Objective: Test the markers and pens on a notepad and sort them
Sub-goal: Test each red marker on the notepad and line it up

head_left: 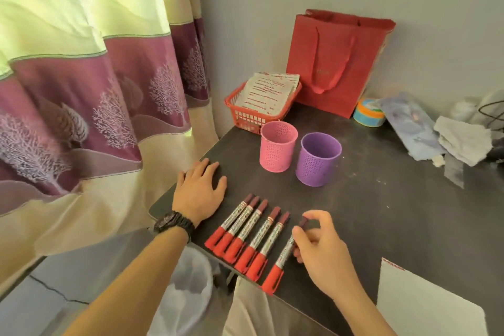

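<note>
Several red-capped markers [246,232] lie side by side in a slanted row near the front edge of the dark table [381,213]. My right hand [321,248] pinches the rightmost marker [283,259], thumb and fingers on its barrel and dark end, while it still rests on the table. My left hand [200,191] lies flat, fingers spread, on the table's left corner beside the row. Behind the markers stand a pink perforated cup [278,150] and a purple perforated cup [317,162], both upright. A white notepad [425,305] lies at the lower right.
A red basket [245,114] with printed papers and a red paper bag [338,63] stand at the back by the wall. A tape roll [369,116], a blue pouch and crumpled cloth clutter the right. A curtain hangs at the left; a lined bin [188,286] sits below the table edge.
</note>
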The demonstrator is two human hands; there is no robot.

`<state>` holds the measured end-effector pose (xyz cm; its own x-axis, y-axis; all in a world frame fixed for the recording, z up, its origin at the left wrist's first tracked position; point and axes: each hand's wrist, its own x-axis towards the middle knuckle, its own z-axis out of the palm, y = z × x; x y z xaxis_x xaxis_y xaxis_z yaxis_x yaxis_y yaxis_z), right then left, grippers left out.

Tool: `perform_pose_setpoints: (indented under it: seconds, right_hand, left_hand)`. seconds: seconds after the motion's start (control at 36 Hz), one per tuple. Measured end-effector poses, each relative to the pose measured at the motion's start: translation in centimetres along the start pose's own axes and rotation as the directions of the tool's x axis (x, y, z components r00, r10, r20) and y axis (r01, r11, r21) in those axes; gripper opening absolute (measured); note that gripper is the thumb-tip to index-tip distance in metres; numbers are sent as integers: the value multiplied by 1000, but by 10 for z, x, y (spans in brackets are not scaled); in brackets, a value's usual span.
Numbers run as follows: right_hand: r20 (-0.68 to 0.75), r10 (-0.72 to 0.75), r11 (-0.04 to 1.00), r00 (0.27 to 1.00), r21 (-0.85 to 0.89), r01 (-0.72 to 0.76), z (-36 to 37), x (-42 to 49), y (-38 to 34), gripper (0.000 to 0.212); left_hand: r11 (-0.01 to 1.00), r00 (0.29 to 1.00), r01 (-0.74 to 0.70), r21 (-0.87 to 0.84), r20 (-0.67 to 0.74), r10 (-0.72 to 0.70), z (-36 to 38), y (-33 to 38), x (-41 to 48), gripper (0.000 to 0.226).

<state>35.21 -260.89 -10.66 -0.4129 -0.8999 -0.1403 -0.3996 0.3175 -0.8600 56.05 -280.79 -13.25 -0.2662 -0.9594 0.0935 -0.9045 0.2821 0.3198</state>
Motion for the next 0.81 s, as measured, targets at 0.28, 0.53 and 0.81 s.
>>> perform_pose_setpoints:
  seconds: [0.28,0.53,0.81]
  right_hand:
    - [-46,-23,998,999,50,25,7,9,-2,25]
    - [-83,2,999,997,35,1,11,12,4,25]
    - [-104,13,999,995,-42,-17,13,10,3,28]
  left_hand:
    - [1000,999,25,-4,-29,-25,0,2,0,57]
    - [1000,999,24,-5,-35,-24,0,1,1,57]
    - [1000,999,27,1,-38,-27,-1,2,0,56]
